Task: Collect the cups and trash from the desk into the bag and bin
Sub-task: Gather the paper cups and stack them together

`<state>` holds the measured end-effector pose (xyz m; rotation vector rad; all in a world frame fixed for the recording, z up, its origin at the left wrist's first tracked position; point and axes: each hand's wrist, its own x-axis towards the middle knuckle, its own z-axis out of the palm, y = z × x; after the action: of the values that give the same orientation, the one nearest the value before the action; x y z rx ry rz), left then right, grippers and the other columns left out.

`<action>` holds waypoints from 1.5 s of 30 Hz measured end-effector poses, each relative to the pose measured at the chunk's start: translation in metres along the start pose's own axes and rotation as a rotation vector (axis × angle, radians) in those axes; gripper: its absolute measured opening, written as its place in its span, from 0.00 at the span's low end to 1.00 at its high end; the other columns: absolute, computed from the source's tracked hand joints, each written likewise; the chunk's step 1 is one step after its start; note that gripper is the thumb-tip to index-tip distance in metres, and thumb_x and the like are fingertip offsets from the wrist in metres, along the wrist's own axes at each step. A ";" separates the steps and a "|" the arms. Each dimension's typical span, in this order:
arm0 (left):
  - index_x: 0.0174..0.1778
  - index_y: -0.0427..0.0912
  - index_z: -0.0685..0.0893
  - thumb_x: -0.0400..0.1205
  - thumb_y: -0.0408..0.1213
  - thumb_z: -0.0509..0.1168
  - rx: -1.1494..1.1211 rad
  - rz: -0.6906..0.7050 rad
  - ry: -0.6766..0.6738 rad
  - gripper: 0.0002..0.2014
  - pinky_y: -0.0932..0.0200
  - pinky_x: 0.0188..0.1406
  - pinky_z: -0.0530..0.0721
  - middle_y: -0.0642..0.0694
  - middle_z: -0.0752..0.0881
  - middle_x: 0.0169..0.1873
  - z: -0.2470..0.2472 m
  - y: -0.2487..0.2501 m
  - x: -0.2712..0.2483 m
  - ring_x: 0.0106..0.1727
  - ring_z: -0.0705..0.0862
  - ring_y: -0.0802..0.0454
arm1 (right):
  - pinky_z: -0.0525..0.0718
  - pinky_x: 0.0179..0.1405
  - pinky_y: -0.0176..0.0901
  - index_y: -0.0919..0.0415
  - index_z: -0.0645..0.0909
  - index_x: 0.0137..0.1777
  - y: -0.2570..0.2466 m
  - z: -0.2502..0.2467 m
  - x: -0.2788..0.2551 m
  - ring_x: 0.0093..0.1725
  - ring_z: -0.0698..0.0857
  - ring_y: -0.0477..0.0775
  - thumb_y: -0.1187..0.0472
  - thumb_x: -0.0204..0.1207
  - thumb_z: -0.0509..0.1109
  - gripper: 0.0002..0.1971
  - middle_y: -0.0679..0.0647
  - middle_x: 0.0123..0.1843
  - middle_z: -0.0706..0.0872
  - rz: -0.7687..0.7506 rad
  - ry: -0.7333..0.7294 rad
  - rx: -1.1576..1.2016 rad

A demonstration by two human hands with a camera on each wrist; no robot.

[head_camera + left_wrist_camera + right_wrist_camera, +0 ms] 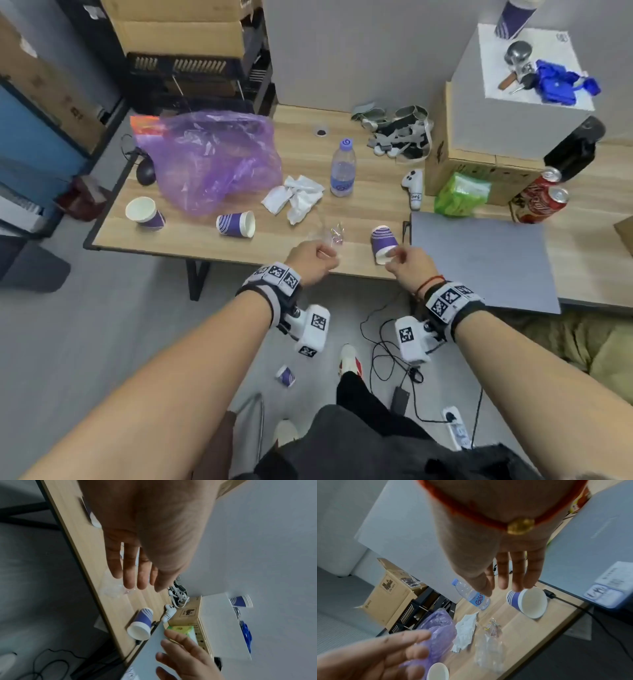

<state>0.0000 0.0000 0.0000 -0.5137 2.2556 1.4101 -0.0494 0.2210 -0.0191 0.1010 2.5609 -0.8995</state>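
Note:
A crumpled purple bag (212, 161) lies at the desk's back left. On the desk, one purple paper cup (145, 214) stands upright at the left, a second cup (236, 224) lies on its side, and a third cup (383, 243) lies near the front edge. My right hand (394, 255) hovers over that third cup (529, 601) with straight fingers (518, 577), holding nothing. My left hand (329, 255) is also open, with its fingers (130, 568) spread just above a clear plastic wrapper (113, 592). White tissue (294, 198) and a water bottle (342, 168) lie further back.
A grey closed laptop (479, 253) with a cable sits right of the cup. Behind it are two red cans (544, 198), a green tissue pack (460, 193), a white controller (414, 188) and cardboard boxes (479, 144). Another cup (286, 376) lies on the floor among cables.

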 end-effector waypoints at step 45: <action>0.66 0.44 0.76 0.63 0.35 0.79 -0.008 -0.476 0.552 0.34 0.59 0.46 0.74 0.44 0.84 0.57 -0.187 -0.157 0.056 0.51 0.81 0.47 | 0.81 0.45 0.48 0.64 0.87 0.48 -0.273 0.221 0.170 0.41 0.79 0.57 0.57 0.78 0.66 0.12 0.59 0.43 0.82 -0.256 -0.740 -0.220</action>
<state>0.0048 -0.2390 -0.0746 -1.4808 2.2857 1.1184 -0.1786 -0.1410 -0.0857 -0.5350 1.9673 -0.5785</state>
